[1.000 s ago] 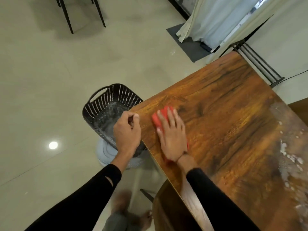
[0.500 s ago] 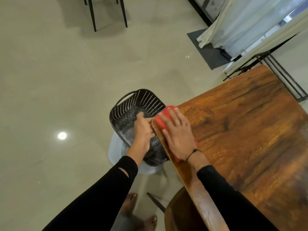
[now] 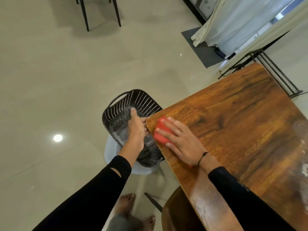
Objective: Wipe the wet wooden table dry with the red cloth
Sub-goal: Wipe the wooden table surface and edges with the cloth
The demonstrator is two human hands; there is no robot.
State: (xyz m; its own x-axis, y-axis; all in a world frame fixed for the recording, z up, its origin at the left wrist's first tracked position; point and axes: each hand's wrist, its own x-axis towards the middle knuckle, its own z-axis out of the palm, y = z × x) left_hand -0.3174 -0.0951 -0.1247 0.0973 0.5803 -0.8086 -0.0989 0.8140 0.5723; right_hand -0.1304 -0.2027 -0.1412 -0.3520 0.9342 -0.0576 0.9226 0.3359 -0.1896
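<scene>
The red cloth (image 3: 159, 136) lies at the left edge of the brown wooden table (image 3: 233, 124), near its corner. My right hand (image 3: 180, 140) presses flat on the cloth with straight, spread fingers and covers most of it. My left hand (image 3: 137, 130) reaches over the black slotted basket (image 3: 143, 100), which hangs just beside and below the table edge. That hand's fingers curl at the basket's rim against the table edge and its thumb points into the basket. Whitish wet streaks (image 3: 304, 165) show along the table's right side.
The basket sits over a pale round stool or tub (image 3: 110, 153) on the tiled floor. A dark wooden seat (image 3: 175, 214) stands under the table's near edge, beside my bare feet (image 3: 125, 204). Black chair legs (image 3: 101, 14), a curtain (image 3: 233, 22) and a metal rack (image 3: 275, 72) stand farther off.
My right hand slid the red cloth leftward to the table's very edge. My left hand stayed at the basket's rim beside the edge, its thumb now stretched out into the basket.
</scene>
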